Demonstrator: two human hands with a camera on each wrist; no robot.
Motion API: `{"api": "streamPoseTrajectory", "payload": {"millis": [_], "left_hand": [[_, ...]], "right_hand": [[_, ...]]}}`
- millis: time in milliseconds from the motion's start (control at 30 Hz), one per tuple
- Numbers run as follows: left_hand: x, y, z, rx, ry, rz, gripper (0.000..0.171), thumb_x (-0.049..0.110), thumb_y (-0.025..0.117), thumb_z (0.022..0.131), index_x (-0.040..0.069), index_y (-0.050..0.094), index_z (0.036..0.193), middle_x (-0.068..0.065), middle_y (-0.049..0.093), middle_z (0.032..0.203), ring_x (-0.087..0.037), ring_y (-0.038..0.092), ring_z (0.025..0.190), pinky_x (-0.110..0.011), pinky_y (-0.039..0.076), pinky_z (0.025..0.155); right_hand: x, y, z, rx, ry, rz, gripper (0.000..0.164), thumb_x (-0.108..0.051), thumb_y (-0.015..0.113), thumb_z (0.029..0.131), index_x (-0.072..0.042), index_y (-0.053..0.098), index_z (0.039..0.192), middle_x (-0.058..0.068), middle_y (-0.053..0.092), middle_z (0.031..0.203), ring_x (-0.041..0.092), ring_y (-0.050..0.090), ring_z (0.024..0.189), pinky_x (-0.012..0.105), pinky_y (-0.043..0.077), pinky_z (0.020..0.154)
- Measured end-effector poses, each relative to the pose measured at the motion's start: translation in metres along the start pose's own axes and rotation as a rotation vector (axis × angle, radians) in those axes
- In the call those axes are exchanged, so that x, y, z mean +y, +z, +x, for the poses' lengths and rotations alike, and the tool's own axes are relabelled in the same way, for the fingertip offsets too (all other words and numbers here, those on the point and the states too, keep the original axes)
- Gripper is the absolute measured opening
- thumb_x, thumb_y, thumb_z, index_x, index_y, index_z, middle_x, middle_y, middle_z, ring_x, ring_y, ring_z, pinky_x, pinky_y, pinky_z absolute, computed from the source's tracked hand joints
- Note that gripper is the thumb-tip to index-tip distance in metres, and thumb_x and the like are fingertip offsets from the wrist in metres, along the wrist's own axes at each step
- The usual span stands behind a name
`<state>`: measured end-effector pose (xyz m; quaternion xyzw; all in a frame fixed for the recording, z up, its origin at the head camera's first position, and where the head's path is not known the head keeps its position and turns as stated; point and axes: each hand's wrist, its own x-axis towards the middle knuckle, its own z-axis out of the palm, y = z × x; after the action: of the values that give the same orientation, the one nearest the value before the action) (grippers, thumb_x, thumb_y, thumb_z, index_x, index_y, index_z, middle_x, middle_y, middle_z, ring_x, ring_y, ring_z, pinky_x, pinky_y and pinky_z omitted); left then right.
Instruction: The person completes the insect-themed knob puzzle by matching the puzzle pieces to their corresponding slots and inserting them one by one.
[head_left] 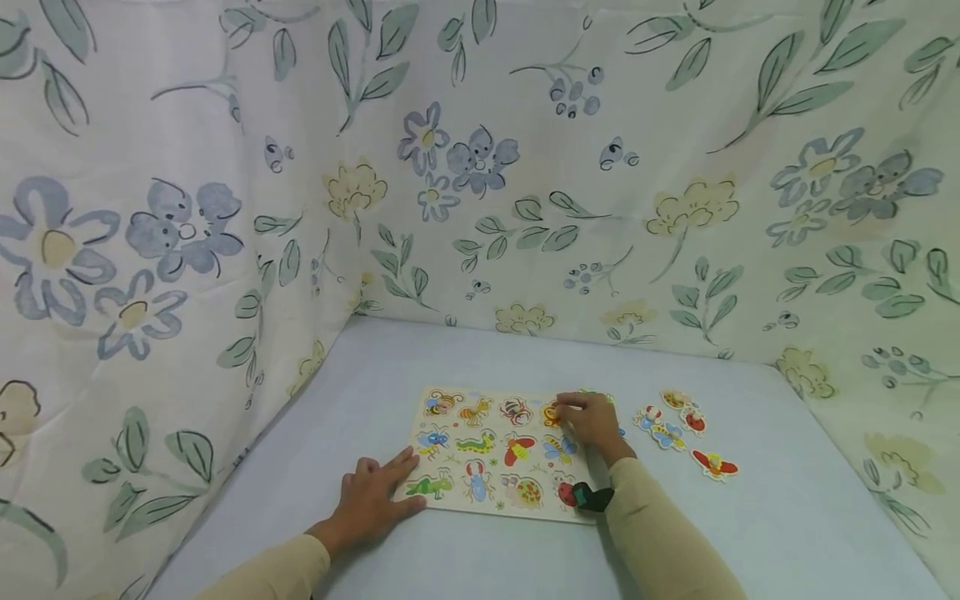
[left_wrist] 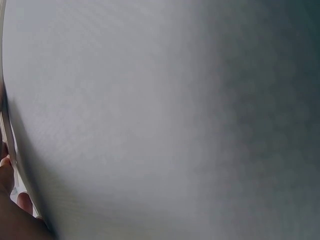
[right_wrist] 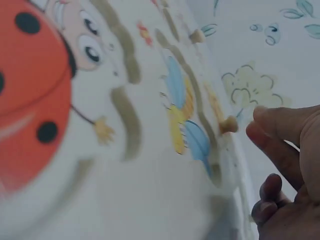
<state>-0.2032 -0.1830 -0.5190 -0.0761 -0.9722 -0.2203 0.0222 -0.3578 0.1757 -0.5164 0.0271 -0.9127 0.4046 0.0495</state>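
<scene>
A wooden insect peg puzzle board lies flat on the table, with rows of coloured bugs. My left hand rests at the board's left edge, fingers spread and touching it. Over the top right corner is my right hand, beside an orange-yellow insect piece. In the right wrist view, the thumb and forefinger are near each other, just apart from that piece's wooden knob. A ladybird picture fills the near corner there. The left wrist view shows mostly blurred table.
Right of the board lie several loose insect pieces, among them a red-winged piece, a blue-winged piece and a ladybird piece. A green piece is partly hidden behind my right hand. Flowered cloth surrounds the white table.
</scene>
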Motion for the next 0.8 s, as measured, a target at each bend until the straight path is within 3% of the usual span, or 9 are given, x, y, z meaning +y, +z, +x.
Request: {"api": "streamPoseTrajectory", "payload": {"millis": [167, 367, 467, 600, 800], "left_hand": [[-0.001, 0.001, 0.0, 0.008, -0.004, 0.013, 0.072, 0.065, 0.054, 0.067, 0.028, 0.042, 0.129, 0.016, 0.031, 0.135, -0.016, 0.032, 0.085, -0.033, 0.022, 0.065], [-0.002, 0.001, 0.0, 0.004, -0.007, 0.005, 0.073, 0.065, 0.054, 0.067, 0.029, 0.042, 0.129, 0.017, 0.031, 0.135, -0.016, 0.031, 0.085, -0.033, 0.021, 0.065], [-0.002, 0.002, 0.0, 0.0, -0.009, 0.013, 0.074, 0.066, 0.053, 0.066, 0.029, 0.042, 0.129, 0.017, 0.03, 0.135, -0.016, 0.031, 0.086, -0.033, 0.021, 0.066], [-0.002, 0.003, 0.0, -0.001, -0.015, 0.013, 0.073, 0.066, 0.053, 0.066, 0.029, 0.042, 0.129, 0.018, 0.03, 0.135, -0.016, 0.031, 0.086, -0.033, 0.021, 0.066], [-0.002, 0.004, 0.0, -0.004, -0.024, 0.021, 0.073, 0.066, 0.053, 0.066, 0.03, 0.042, 0.129, 0.02, 0.029, 0.135, -0.016, 0.031, 0.086, -0.033, 0.021, 0.066]], "right_hand": [[0.003, -0.017, 0.001, -0.002, 0.011, 0.086, 0.033, -0.037, 0.063, 0.077, -0.017, 0.065, 0.104, 0.002, 0.056, 0.114, 0.028, 0.041, 0.112, 0.048, 0.031, 0.086], [0.055, -0.019, 0.025, 0.108, -0.053, 0.038, 0.039, -0.058, 0.055, 0.072, -0.033, 0.063, 0.102, -0.01, 0.056, 0.11, 0.019, 0.044, 0.108, 0.044, 0.037, 0.08], [0.074, -0.02, 0.031, 0.151, -0.048, 0.079, 0.035, -0.058, 0.057, 0.07, -0.037, 0.062, 0.097, -0.015, 0.055, 0.107, 0.015, 0.043, 0.109, 0.043, 0.035, 0.083], [0.085, -0.026, 0.028, 0.176, -0.045, 0.13, 0.033, -0.057, 0.059, 0.069, -0.038, 0.063, 0.097, -0.017, 0.054, 0.106, 0.012, 0.04, 0.109, 0.044, 0.032, 0.086], [0.093, -0.036, 0.023, 0.187, -0.065, 0.122, 0.034, -0.056, 0.058, 0.07, -0.037, 0.062, 0.098, -0.019, 0.055, 0.105, 0.009, 0.04, 0.108, 0.042, 0.031, 0.087]]}}
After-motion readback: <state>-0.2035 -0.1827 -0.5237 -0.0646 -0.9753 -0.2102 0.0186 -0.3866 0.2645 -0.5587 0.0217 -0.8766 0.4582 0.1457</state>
